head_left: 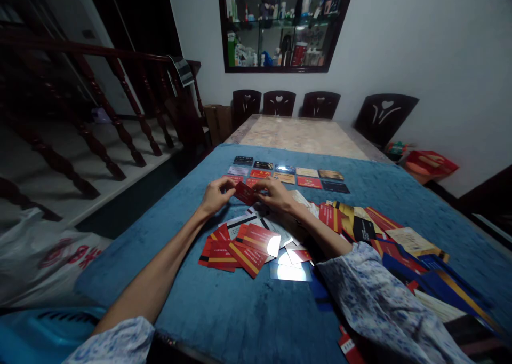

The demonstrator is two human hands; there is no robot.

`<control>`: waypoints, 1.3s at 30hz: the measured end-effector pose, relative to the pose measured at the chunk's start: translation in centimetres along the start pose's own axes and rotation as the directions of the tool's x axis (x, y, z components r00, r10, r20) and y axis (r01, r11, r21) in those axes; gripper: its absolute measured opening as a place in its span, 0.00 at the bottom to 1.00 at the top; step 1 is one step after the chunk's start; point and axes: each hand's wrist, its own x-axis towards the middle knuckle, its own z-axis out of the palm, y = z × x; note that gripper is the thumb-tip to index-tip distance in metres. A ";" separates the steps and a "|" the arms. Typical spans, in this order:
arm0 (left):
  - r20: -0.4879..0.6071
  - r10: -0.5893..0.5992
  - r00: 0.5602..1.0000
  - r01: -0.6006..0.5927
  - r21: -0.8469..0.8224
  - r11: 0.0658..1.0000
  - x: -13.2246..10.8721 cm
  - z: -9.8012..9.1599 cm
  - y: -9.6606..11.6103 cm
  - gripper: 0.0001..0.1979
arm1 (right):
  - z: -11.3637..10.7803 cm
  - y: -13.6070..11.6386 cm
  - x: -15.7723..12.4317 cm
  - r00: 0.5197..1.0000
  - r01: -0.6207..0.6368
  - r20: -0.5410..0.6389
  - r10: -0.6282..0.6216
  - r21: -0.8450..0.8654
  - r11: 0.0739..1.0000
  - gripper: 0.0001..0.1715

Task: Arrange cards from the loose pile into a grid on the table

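Both of my hands hold one red card above the blue cloth. My left hand pinches its left end and my right hand pinches its right end. Just beyond the hands, two neat rows of cards lie side by side. Below my wrists sits a loose heap of red and white cards. A larger spread of red, black, yellow and blue cards lies under and beside my right forearm.
The blue cloth covers the near end of a long table; its bare marbled top shows beyond. Dark chairs stand at the far end and right side. A wooden stair railing runs at the left.
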 end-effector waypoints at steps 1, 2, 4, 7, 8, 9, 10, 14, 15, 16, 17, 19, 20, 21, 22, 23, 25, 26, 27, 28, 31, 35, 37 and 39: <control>0.000 -0.011 1.000 0.011 -0.004 1.000 0.0 0.0 -0.2 0.05 | 0.1 0.2 -0.1 1.000 -0.009 0.006 0.009 0.010 1.000 0.11; 0.003 -0.022 1.000 0.022 -0.006 1.000 0.0 0.0 -0.3 0.05 | 0.2 0.3 -0.3 1.000 -0.014 0.001 0.014 0.014 1.000 0.11; 0.020 -0.041 0.999 0.041 0.004 0.999 0.1 0.1 -0.5 0.05 | 0.4 0.3 -0.4 0.999 -0.021 -0.034 0.021 0.008 1.000 0.12; 0.064 -0.060 0.996 0.057 0.054 0.997 0.0 0.1 -0.7 0.05 | 0.3 0.0 -0.5 0.997 -0.020 -0.076 0.019 -0.009 1.000 0.13; 0.076 -0.065 0.995 0.059 0.079 0.995 0.0 0.2 -0.7 0.06 | 0.3 -0.1 -0.5 0.997 -0.019 -0.078 0.017 -0.015 1.000 0.13; 0.090 -0.067 0.994 0.058 0.107 0.993 -0.1 0.2 -0.6 0.08 | 0.2 -0.2 -0.5 0.997 -0.018 -0.077 0.016 -0.023 1.000 0.13; 0.104 -0.067 0.992 0.052 0.134 0.990 -0.2 0.2 -0.6 0.10 | 0.2 -0.3 -0.6 0.997 -0.018 -0.075 0.015 -0.037 0.999 0.13; 0.158 -0.033 0.987 -0.002 0.218 0.976 -0.7 0.4 -0.5 0.18 | 0.2 -0.6 -0.8 0.998 -0.023 -0.055 0.016 -0.124 0.992 0.14; 0.168 -0.022 0.986 -0.018 0.232 0.973 -0.7 0.5 -0.5 0.19 | 0.3 -0.6 -0.8 0.999 -0.026 -0.044 0.019 -0.144 0.989 0.14; 0.177 -0.013 0.984 -0.031 0.243 0.970 -0.8 0.5 -0.6 0.21 | 0.3 -0.6 -0.8 0.999 -0.031 -0.033 0.027 -0.161 0.986 0.14; 0.191 -0.005 0.982 -0.044 0.249 0.968 -0.8 0.6 -0.6 0.22 | 0.3 -0.6 -0.9 0.999 -0.041 -0.022 0.037 -0.178 0.983 0.15; 0.225 0.008 0.974 -0.066 0.248 0.966 -0.8 0.7 -0.7 0.22 | 0.4 -0.6 -0.9 0.998 -0.067 0.002 0.069 -0.218 0.974 0.16; 0.241 0.013 0.970 -0.074 0.245 0.967 -0.9 0.7 -0.7 0.21 | 0.4 -0.6 -1.0 0.996 -0.082 0.014 0.088 -0.240 0.967 0.18; 0.251 0.015 0.968 -0.077 0.242 0.967 -0.9 0.8 -0.8 0.20 | 0.4 -0.7 -1.0 0.994 -0.094 0.027 0.105 -0.260 0.961 0.19; 0.255 0.014 0.967 -0.077 0.241 0.967 -0.9 0.8 -0.8 0.20 | 0.4 -0.7 -1.0 0.992 -0.103 0.039 0.119 -0.276 0.956 0.20; 0.252 0.010 0.968 -0.073 0.241 0.968 -0.9 0.8 -0.7 0.20 | 0.4 -0.7 -1.0 0.990 -0.110 0.051 0.129 -0.289 0.951 0.21; 0.238 0.000 0.971 -0.060 0.241 0.969 -0.9 0.9 -0.7 0.20 | 0.4 -0.7 -1.0 0.987 -0.115 0.069 0.143 -0.303 0.946 0.22; 0.235 -0.004 0.972 -0.053 0.238 0.970 -0.9 0.9 -0.7 0.20 | 0.4 -0.7 -1.0 0.986 -0.116 0.079 0.147 -0.308 0.944 0.24; 0.234 -0.009 0.972 -0.047 0.232 0.972 -0.8 0.9 -0.6 0.21 | 0.4 -0.7 -1.0 0.984 -0.117 0.089 0.152 -0.311 0.943 0.25; 0.236 -0.012 0.972 -0.042 0.225 0.973 -0.8 0.9 -0.6 0.22 | 0.3 -0.7 -1.0 0.983 -0.119 0.100 0.157 -0.313 0.942 0.27; 0.236 -0.023 0.971 -0.026 0.202 0.979 -0.6 0.8 -0.5 0.24 | 0.3 -0.7 -0.9 0.975 -0.131 0.130 0.179 -0.314 0.940 0.32; 0.228 -0.049 0.973 -0.002 0.217 0.976 -0.5 0.6 -0.5 0.24 | 0.2 -0.7 -0.7 0.970 -0.136 0.153 0.191 -0.312 0.940 0.38; 0.236 -0.059 0.970 0.004 0.227 0.974 -0.5 0.6 -0.5 0.25 | 0.2 -0.8 -0.7 0.971 -0.134 0.150 0.187 -0.309 0.942 0.39; 0.246 -0.063 0.967 0.006 0.227 0.974 -0.4 0.5 -0.5 0.26 | 0.1 -0.7 -0.6 0.970 -0.137 0.150 0.191 -0.308 0.941 0.39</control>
